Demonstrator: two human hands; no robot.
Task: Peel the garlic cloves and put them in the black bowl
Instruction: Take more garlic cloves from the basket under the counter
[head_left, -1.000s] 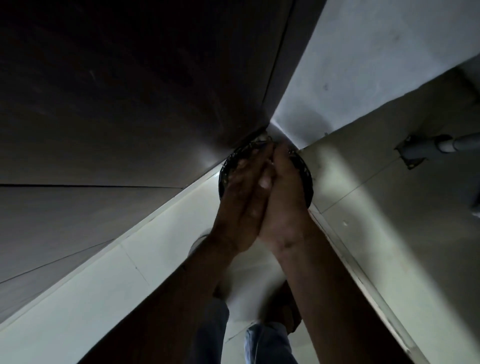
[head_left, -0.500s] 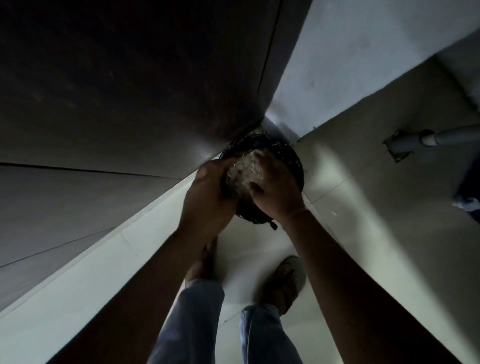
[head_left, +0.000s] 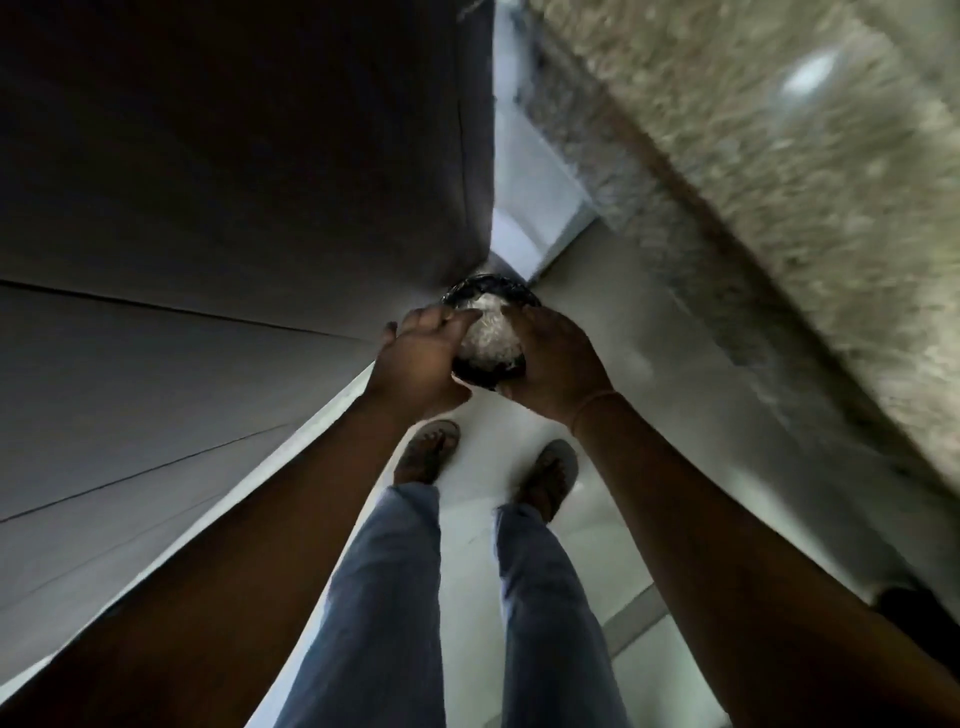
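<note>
two hands, left (head_left: 415, 358) and right (head_left: 556, 364), grip black bowl (head_left: 488, 287); contents (head_left: 488, 338) blurred.

- The one camera, worn on the head, looks steeply down the person's own body: legs (head_left: 374, 597) and feet (head_left: 427, 449) on the floor (head_left: 623, 332) fill the lower centre.
- Both arms run from the bottom edge to the frame's middle, where the left hand (head_left: 415, 358) and right hand (head_left: 556, 364) meet at the black bowl (head_left: 491, 288), an arm's reach from the lens.
- The wide lens bends the edges: dark cabinet fronts (head_left: 208, 182) on the left, a blurred speckled counter (head_left: 779, 208) at the upper right.
</note>
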